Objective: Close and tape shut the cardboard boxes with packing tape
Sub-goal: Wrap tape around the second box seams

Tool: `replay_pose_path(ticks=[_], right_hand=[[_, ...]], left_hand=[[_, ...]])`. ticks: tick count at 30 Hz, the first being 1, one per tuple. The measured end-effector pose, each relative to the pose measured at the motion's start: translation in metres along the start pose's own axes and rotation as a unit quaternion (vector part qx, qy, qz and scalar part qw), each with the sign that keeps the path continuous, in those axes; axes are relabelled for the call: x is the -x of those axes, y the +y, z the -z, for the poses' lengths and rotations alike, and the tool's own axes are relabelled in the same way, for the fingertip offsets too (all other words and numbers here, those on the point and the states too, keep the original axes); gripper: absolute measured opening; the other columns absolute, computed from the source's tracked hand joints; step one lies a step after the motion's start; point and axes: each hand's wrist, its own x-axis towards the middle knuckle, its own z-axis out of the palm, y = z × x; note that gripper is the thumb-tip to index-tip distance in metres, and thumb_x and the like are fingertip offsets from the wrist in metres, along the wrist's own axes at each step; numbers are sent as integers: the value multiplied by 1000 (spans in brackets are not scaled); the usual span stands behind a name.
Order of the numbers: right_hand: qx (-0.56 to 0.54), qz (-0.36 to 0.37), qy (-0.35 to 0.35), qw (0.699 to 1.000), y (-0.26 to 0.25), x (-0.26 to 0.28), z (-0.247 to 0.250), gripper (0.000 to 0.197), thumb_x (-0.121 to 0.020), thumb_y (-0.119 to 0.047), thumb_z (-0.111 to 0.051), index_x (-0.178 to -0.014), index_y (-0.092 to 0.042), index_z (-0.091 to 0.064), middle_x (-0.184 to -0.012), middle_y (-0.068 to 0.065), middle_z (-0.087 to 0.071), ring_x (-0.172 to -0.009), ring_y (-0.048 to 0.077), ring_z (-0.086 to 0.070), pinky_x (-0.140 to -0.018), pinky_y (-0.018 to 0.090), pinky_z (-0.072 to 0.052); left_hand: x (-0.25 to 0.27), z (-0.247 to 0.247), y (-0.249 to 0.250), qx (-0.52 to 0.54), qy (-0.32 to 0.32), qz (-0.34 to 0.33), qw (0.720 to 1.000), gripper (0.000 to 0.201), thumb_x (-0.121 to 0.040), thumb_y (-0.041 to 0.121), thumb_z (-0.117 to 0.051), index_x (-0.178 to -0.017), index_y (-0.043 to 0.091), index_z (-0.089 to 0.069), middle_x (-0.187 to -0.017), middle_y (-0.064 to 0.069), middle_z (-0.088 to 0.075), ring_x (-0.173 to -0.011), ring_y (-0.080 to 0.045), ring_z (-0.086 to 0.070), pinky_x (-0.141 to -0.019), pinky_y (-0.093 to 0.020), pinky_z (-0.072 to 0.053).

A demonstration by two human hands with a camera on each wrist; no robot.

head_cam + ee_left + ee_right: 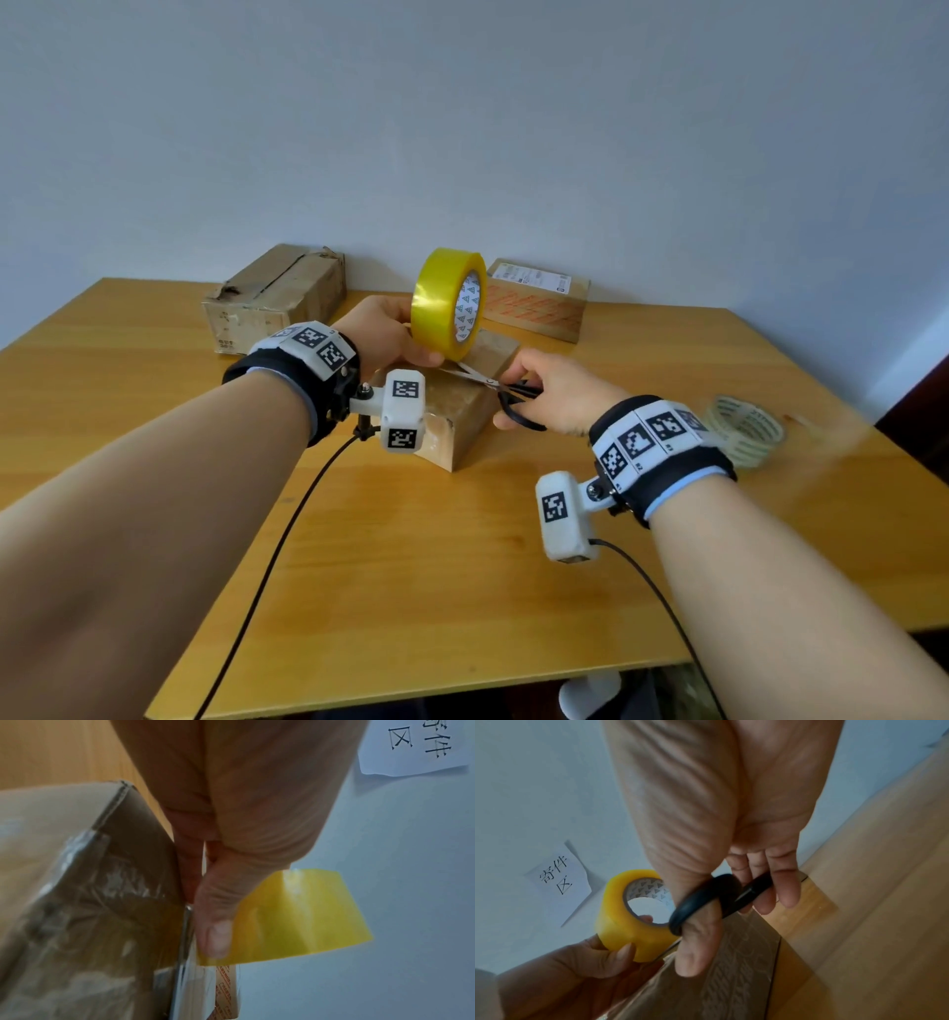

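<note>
A small cardboard box (462, 411) stands on the wooden table (462, 539) in front of me, its top covered in tape. My left hand (382, 331) grips a yellow roll of packing tape (448, 303) upright just above the box's far end. My right hand (549, 393) holds black-handled scissors (506, 393), thumb through one loop (693, 902), blades pointing left under the roll. The left wrist view shows the thumb (218, 912) pressed on the yellow roll (295, 914) beside the box (77, 902). The right wrist view shows the roll (628, 912) above the taped box top (718, 973).
A worn long cardboard box (277, 295) lies at the back left by the wall. A flat box with a label and red print (536, 300) lies at the back right. A clear tape roll (744, 429) sits on the table to the right. A paper sign (559, 878) hangs on the wall.
</note>
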Motion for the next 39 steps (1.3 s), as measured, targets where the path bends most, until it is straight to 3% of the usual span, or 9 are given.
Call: replay_pose_path(ticks=[4,9,13,16,25,29,33,37,39], right_hand=[[24,2,6,1000,-1,-4,1,40,-78,-33,-88,-110,-27,-65,-119,-5,-61,-113,17,-56,-86,31,-42],[24,-2,7,1000,-4,-8,1,37,-78,-32,-89,-106,-27,-65,-116,-3,-63,-106,18,-61,-83,31,-48],[49,2,11,999,-6,-11,2,35,-77,-30,-90,-100,-29,-63,-112,-2,-63,-100,18,-61,-79,30,-47],[54,3,14,998,-7,-11,1,36,-78,-30,-89,-101,-29,-62,-113,0,-63,-102,21,-62,-86,34,-52],[26,1,3,1000,-11,-11,4,40,-77,-40,-87,-107,-30,-62,-110,-7,-60,-102,15,-60,-80,30,-48],[25,6,20,999,-15,-16,5,39,-76,-39,-88,-105,-28,-64,-109,-7,-62,-101,15,-59,-73,27,-45],[48,8,35,998,-13,-18,11,35,-75,-31,-91,-100,-30,-66,-97,-12,-58,-91,11,-57,-64,20,-40],[71,15,34,997,-12,-19,13,37,-75,-27,-91,-106,-27,-70,-90,-16,-55,-88,11,-58,-62,18,-41],[75,16,34,996,-11,-20,13,37,-76,-25,-91,-107,-26,-72,-87,-16,-56,-89,13,-59,-66,23,-44]], left_hand=[[0,-2,-2,13,13,0,1000,38,-70,-4,-82,-95,23,-75,-96,-2,-76,-91,-25,-73,-80,-42,-60],[2,-5,-7,36,27,-6,999,38,-72,-7,-80,-99,20,-75,-97,-6,-77,-91,-29,-73,-79,-43,-61],[4,-7,-5,60,39,-12,997,33,-75,-7,-77,-101,14,-74,-92,-4,-76,-78,-16,-72,-55,-22,-58],[3,-9,-2,83,47,-9,995,31,-76,-8,-76,-98,13,-73,-84,-2,-75,-62,-8,-71,-50,-19,-54],[-1,-10,-9,116,56,-5,992,33,-74,-9,-76,-99,12,-73,-81,0,-76,-68,-13,-73,-55,-25,-58],[-4,-10,-12,114,59,-4,992,33,-72,-7,-78,-99,13,-74,-91,-5,-77,-84,-22,-74,-70,-35,-61],[-7,-11,-14,110,55,-1,992,36,-71,-8,-79,-99,15,-74,-96,-7,-76,-92,-27,-73,-81,-44,-60],[-8,-10,-16,118,54,-5,992,37,-72,-7,-79,-101,13,-74,-95,-7,-76,-90,-25,-73,-79,-41,-61],[-8,-9,-16,119,54,-8,991,38,-72,-7,-79,-104,13,-73,-96,-6,-76,-90,-24,-73,-76,-38,-61]])
